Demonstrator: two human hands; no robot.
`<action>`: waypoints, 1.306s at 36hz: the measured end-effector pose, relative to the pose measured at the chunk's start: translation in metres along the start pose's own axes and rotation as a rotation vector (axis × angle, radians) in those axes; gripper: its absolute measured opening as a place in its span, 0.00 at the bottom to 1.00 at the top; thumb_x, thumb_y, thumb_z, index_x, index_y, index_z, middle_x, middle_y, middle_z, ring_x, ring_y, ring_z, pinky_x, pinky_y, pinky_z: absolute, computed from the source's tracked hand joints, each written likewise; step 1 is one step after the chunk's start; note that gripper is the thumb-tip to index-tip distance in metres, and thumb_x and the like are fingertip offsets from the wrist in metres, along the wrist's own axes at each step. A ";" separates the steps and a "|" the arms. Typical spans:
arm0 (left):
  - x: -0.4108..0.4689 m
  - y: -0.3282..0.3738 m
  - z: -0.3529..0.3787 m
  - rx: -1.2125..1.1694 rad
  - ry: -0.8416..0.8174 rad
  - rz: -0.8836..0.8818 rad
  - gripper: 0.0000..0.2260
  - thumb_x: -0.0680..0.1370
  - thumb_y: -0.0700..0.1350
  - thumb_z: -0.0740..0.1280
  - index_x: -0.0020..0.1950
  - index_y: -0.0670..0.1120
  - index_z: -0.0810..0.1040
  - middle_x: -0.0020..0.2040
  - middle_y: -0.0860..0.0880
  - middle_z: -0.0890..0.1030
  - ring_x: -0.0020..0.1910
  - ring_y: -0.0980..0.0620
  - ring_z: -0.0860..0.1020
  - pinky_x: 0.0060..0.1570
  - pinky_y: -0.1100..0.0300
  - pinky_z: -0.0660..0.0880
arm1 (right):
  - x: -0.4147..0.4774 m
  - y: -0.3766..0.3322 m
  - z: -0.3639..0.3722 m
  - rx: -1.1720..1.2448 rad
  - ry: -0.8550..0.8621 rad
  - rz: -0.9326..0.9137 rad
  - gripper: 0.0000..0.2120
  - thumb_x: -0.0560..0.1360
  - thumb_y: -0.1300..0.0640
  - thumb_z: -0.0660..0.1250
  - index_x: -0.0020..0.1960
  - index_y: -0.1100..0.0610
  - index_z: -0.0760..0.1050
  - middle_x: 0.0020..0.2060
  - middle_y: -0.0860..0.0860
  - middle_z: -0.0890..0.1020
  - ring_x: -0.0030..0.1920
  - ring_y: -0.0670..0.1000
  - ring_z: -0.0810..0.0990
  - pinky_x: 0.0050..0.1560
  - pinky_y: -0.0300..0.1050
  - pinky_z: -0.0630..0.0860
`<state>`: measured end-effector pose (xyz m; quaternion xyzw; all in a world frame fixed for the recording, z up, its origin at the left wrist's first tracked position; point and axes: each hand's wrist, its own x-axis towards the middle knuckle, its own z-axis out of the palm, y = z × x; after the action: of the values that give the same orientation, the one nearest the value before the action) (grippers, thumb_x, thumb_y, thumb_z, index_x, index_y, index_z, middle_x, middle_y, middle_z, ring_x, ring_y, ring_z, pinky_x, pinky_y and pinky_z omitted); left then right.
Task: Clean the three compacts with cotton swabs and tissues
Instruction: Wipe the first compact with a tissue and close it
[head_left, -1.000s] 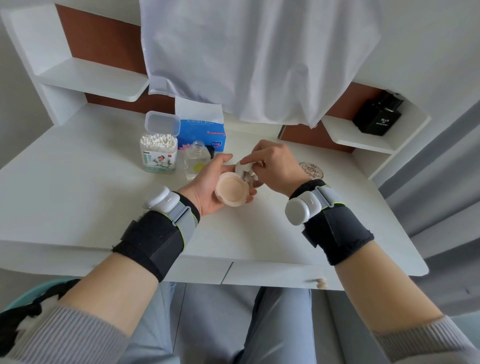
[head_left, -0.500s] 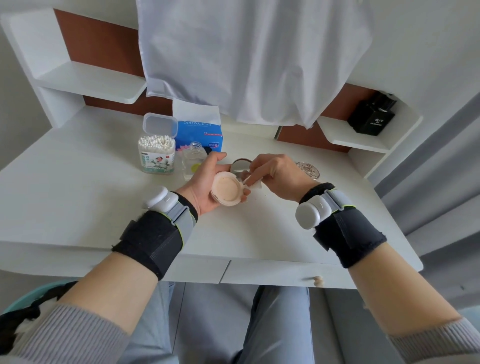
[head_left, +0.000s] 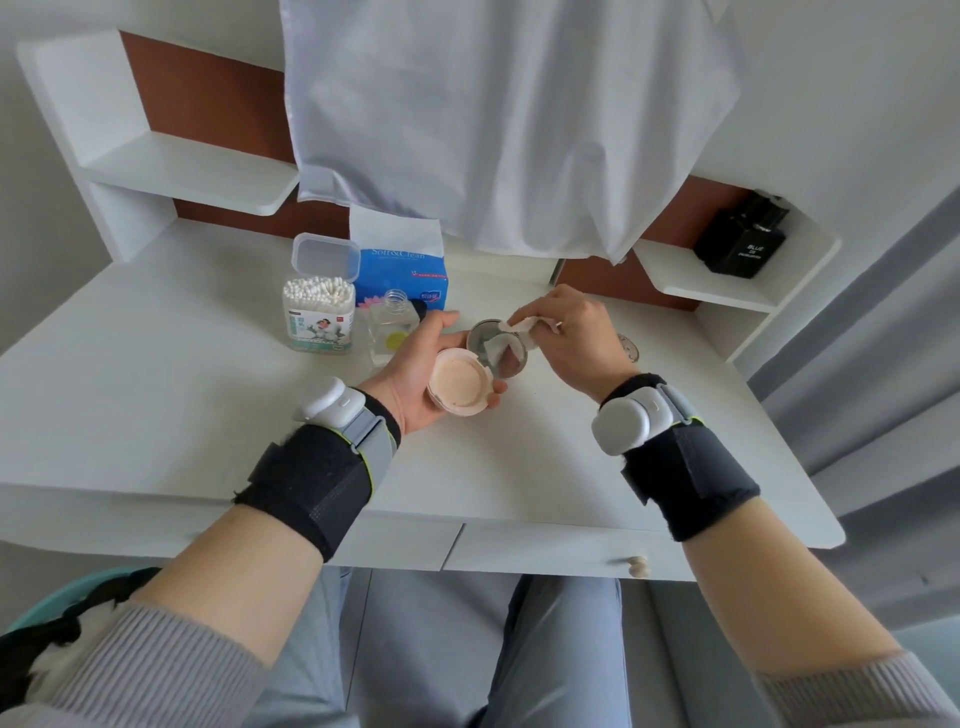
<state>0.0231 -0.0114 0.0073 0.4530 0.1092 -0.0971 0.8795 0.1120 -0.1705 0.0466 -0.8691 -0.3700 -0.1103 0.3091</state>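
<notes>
My left hand (head_left: 418, 371) grips an open pink compact (head_left: 460, 382) above the desk; its peach powder pan faces up and its round mirror lid (head_left: 496, 348) is tilted back. My right hand (head_left: 571, 338) pinches a folded white tissue (head_left: 522, 325) at the upper rim of the mirror. A second round compact (head_left: 628, 347) lies on the desk behind my right hand, mostly hidden. At the back left stand an open box of cotton swabs (head_left: 318, 312) and a blue tissue pack (head_left: 402, 270).
A small clear bottle (head_left: 392, 327) without a cap stands between the swab box and my left hand. A black perfume box (head_left: 740, 241) sits on the right shelf. White cloth (head_left: 493, 119) hangs over the desk's back. A drawer knob (head_left: 636, 565) pokes out below the desk's front edge.
The compact's mirror lid has come into full view. My right hand has lifted the tissue from the powder pan's edge up to the mirror's upper rim.
</notes>
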 end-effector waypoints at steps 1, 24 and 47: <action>0.000 0.000 -0.001 -0.001 -0.007 -0.003 0.23 0.80 0.58 0.54 0.60 0.42 0.78 0.45 0.38 0.81 0.36 0.43 0.80 0.38 0.54 0.79 | 0.001 -0.002 0.004 0.004 -0.014 -0.001 0.14 0.71 0.68 0.63 0.45 0.54 0.84 0.41 0.51 0.76 0.40 0.49 0.74 0.41 0.38 0.65; 0.001 0.001 -0.001 0.005 0.056 0.056 0.23 0.80 0.55 0.56 0.65 0.40 0.74 0.47 0.37 0.80 0.36 0.41 0.80 0.36 0.53 0.78 | 0.002 -0.004 -0.003 0.246 0.017 0.226 0.14 0.75 0.68 0.62 0.49 0.53 0.81 0.42 0.47 0.78 0.37 0.49 0.77 0.37 0.38 0.74; 0.001 0.001 0.004 0.054 0.051 0.067 0.24 0.80 0.59 0.56 0.66 0.43 0.74 0.50 0.39 0.79 0.37 0.44 0.79 0.37 0.54 0.77 | -0.002 0.001 0.021 0.162 0.053 0.231 0.10 0.70 0.66 0.69 0.44 0.51 0.80 0.40 0.49 0.82 0.39 0.51 0.82 0.42 0.42 0.77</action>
<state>0.0250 -0.0138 0.0102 0.4823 0.1139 -0.0589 0.8666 0.1105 -0.1593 0.0282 -0.8749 -0.2668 -0.0665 0.3986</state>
